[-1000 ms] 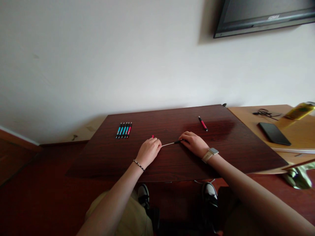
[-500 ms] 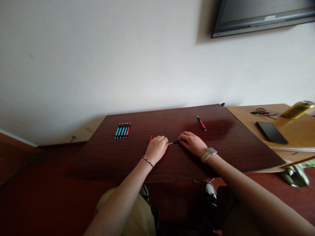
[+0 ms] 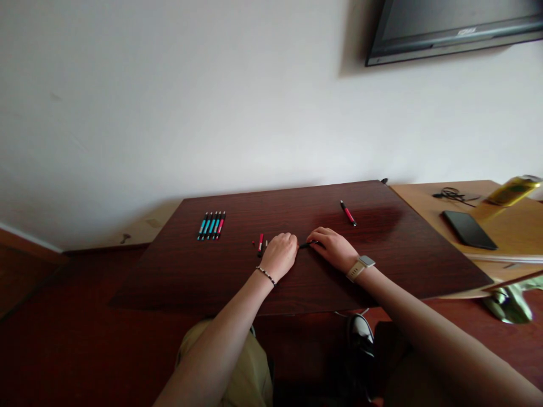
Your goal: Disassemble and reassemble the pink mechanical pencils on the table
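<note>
Close to the table's middle, my left hand [image 3: 280, 254] and my right hand [image 3: 335, 249] face each other with closed fingers. From the right fingertips a black pen part [image 3: 306, 245] points toward the left hand. The left fingers pinch at its other end, where a thin pen refill showed earlier; the refill is now hidden. Just left of my left hand lie a pink pen barrel [image 3: 260, 242], a small pale piece [image 3: 266, 244] and a tiny red piece [image 3: 253, 243].
Several blue pens [image 3: 207, 226] and a pink pen [image 3: 220, 225] form a row on the dark table [image 3: 169, 277]. Another pink pen [image 3: 348, 213] lies at the back right. A side table holds a phone [image 3: 469, 229], a black cable [image 3: 453, 195] and a yellow can [image 3: 513, 190].
My left hand has moved right, nearer my right hand, and the pale refill between them has gone from sight. More of the loose pieces is uncovered. My right hand stays nearly still.
</note>
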Demonstrator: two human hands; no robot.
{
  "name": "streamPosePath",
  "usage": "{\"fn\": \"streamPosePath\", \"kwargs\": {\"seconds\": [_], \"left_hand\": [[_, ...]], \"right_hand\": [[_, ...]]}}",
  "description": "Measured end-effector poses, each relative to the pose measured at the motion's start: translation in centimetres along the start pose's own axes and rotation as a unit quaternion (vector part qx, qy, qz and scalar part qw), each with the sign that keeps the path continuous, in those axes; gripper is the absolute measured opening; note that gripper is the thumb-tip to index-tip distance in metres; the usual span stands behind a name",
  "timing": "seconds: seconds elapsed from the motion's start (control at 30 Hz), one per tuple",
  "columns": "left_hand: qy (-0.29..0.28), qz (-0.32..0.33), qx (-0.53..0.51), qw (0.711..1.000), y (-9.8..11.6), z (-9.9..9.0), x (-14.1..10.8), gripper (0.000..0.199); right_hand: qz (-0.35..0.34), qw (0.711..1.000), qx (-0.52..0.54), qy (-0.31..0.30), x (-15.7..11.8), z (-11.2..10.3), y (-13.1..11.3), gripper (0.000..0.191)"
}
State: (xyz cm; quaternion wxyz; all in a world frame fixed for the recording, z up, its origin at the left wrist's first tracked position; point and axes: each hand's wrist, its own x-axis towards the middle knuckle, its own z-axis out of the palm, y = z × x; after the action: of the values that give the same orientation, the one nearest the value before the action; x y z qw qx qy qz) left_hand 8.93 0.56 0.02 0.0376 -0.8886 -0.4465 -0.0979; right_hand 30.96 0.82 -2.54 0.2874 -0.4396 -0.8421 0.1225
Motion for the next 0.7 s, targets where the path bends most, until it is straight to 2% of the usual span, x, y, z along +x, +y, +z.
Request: {"fn": "streamPosePath", "kwargs": {"seconds": [0.23,0.53,0.7], "left_hand": [[0.001,-0.013,-0.023,1.0,-0.1,-0.2,-0.5,0.016],[0.048,-0.039,-0.059,0.996,-1.6,-1.6,-3.3,0.007],[0.029,-0.049,-0.057,0.997,-2.6,-2.1,-4.9,0.005]], "right_hand": [[0.004,1.0,-0.003,-0.004,0.0,0.0,0.0,0.016],[-0.003,0.999,-0.027,0.019,0.1,0.2,-0.3,0.02],[0.014,0.999,-0.048,0.016,0.3,0.2,-0.8,0.023]]}}
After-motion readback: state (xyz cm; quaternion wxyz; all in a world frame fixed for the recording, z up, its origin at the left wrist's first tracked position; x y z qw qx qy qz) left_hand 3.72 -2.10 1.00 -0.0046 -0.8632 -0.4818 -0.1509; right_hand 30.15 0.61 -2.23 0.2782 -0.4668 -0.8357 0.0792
